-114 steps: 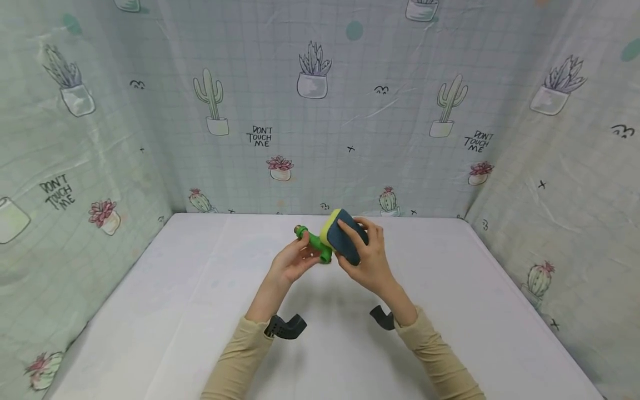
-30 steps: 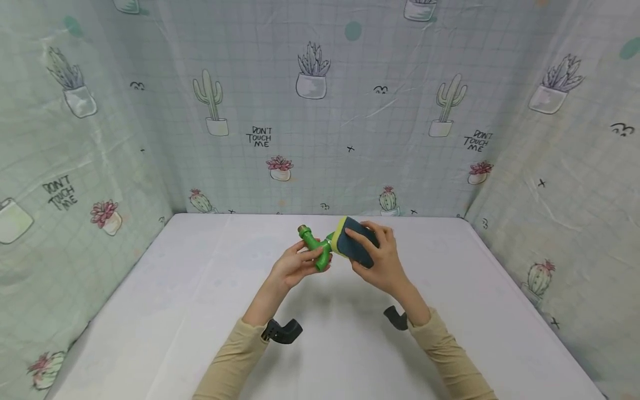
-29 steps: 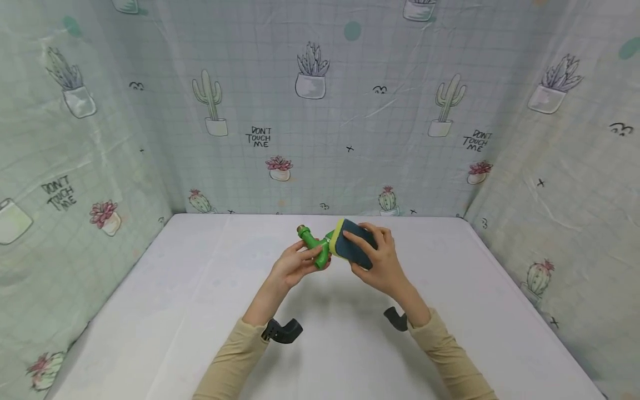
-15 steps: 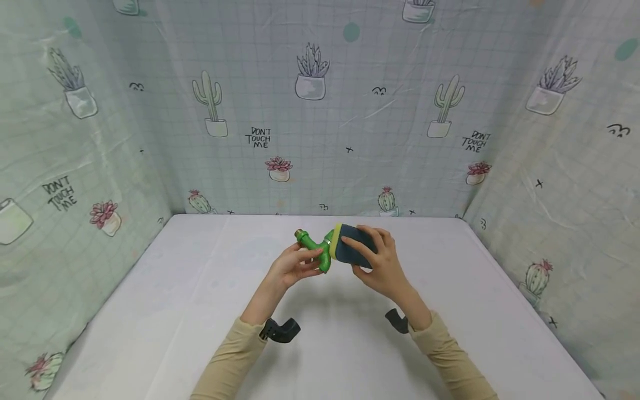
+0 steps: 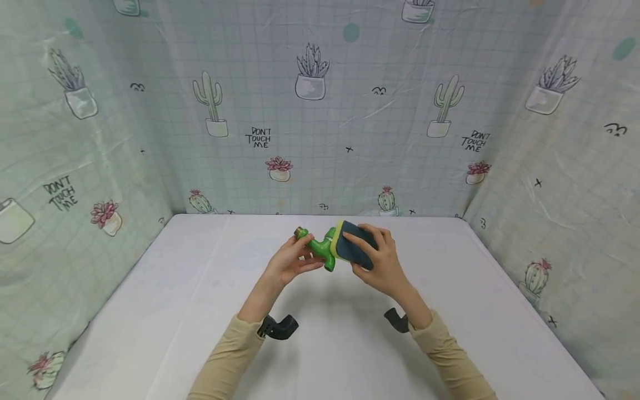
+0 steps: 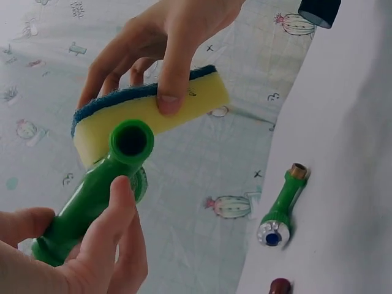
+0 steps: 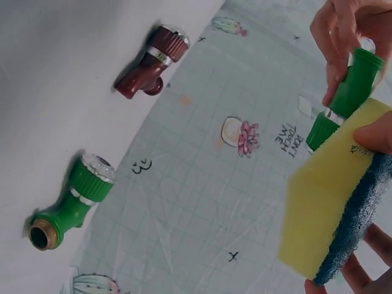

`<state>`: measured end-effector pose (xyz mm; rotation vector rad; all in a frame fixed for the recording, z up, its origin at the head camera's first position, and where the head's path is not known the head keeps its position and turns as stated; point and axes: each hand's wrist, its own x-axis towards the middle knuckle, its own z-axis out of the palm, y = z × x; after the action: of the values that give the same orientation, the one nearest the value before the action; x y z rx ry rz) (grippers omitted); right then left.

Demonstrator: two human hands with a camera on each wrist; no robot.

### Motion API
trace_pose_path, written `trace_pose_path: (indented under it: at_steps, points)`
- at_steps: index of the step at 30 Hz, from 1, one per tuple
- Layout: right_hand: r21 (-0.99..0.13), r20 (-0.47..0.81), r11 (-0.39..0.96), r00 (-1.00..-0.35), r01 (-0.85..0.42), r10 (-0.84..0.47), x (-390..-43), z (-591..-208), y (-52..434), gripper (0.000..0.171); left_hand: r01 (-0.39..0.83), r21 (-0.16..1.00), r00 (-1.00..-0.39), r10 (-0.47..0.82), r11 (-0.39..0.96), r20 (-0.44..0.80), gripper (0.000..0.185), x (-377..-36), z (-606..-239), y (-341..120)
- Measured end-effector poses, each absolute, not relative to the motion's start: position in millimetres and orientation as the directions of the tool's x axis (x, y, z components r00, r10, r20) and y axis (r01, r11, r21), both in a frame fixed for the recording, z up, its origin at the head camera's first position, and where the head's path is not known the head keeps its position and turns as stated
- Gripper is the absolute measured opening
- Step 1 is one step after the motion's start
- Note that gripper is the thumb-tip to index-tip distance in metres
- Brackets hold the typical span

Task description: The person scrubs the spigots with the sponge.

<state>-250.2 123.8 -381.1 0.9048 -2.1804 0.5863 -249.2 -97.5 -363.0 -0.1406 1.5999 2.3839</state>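
Note:
My left hand (image 5: 287,264) grips a green plastic tap (image 5: 320,249) above the table, fingers around the inlet end with its brassy thread. In the left wrist view the dark round mouth of the tap (image 6: 92,190) faces the camera, and the thumb lies along its body. My right hand (image 5: 382,264) holds a yellow and dark blue sponge (image 5: 355,244), thumb on one side and fingers on the other. The yellow layer of the sponge (image 7: 324,190) is right at the tap, near its ribbed knob. Part of the tap is hidden behind the sponge and fingers.
On the white table (image 5: 200,278), the right wrist view shows another green tap (image 7: 79,196) and a red-brown tap (image 7: 150,67). A cactus-print curtain (image 5: 320,139) encloses the back and sides. A black camera mount (image 5: 280,328) sticks out from the left wrist.
Over the last half second the tap has turned in my left hand, its lower end swinging slightly right. The sponge has tilted. Compared with 3.8 s ago, sponge and right hand are farther right.

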Motion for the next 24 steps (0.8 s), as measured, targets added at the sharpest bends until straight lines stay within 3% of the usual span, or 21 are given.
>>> trace_pose_path:
  at_steps: [9,16,24]
  points:
    - [-0.134,0.744,0.663,-0.516,-0.737,-0.423,-243,-380,119,0.064,-0.182,0.843,-0.983,0.090,-0.506,-0.158,0.024,-247,-364,-91]
    - [0.009,0.768,0.663,-0.419,-0.749,-0.484,-237,-383,118,0.063,-0.173,0.836,-0.981,0.014,-0.521,-0.194,0.023,-247,-363,-90]
    - [0.140,0.783,0.666,-0.330,-0.733,-0.528,-239,-389,121,0.063,-0.188,0.814,-0.978,0.024,-0.550,-0.209,0.028,-249,-363,-93]
